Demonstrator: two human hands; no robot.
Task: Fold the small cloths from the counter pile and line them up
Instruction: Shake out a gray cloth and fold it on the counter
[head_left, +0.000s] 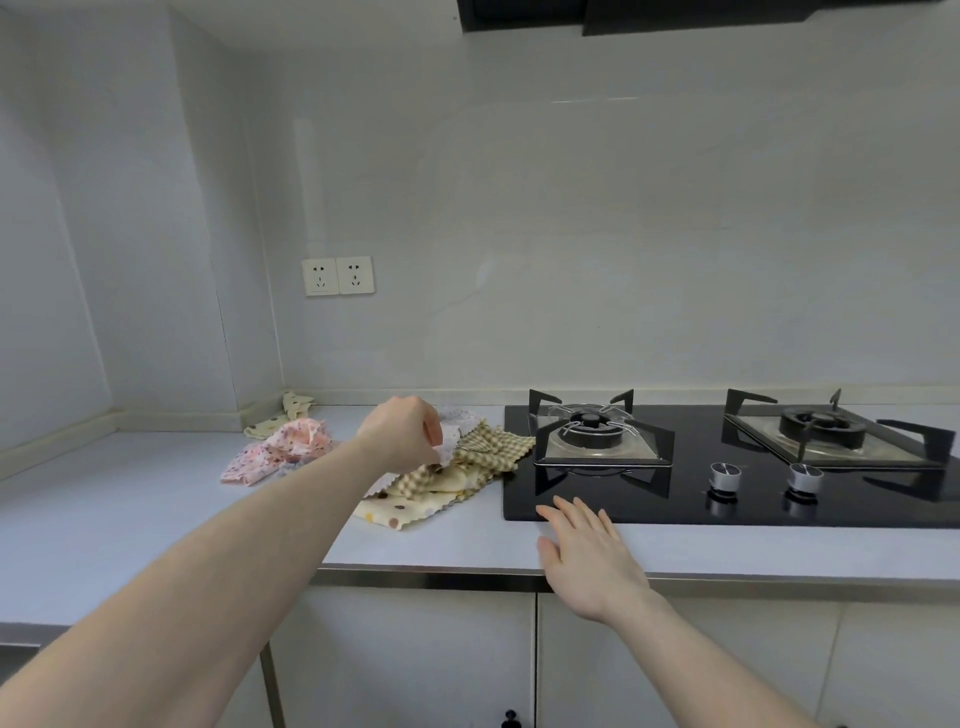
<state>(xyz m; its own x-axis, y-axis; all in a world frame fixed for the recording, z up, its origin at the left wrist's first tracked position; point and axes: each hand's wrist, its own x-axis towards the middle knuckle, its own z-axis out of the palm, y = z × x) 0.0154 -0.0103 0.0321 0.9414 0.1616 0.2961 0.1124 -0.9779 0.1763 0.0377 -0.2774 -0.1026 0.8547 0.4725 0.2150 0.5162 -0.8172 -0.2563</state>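
Several small cloths (415, 467) lie in a loose pile on the worktop (130, 509), strung left to right, just left of the hob (727, 493). Left hand (405, 434) pinches a white cloth (448, 448) atop the pile. Right hand (587, 556) hovers flat, fingers spread, at the near hob edge, pointing far.

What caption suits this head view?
Left hand pinches a white cloth from the counter pile; right hand open.

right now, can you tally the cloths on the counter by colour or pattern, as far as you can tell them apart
pink dotted cloth: 1
white dotted cloth, pinched by the left hand: 1
tan checked cloth: 1
cream cloths with coloured dots: 2
total: 5 that can be told apart; more may lie hidden in the pile
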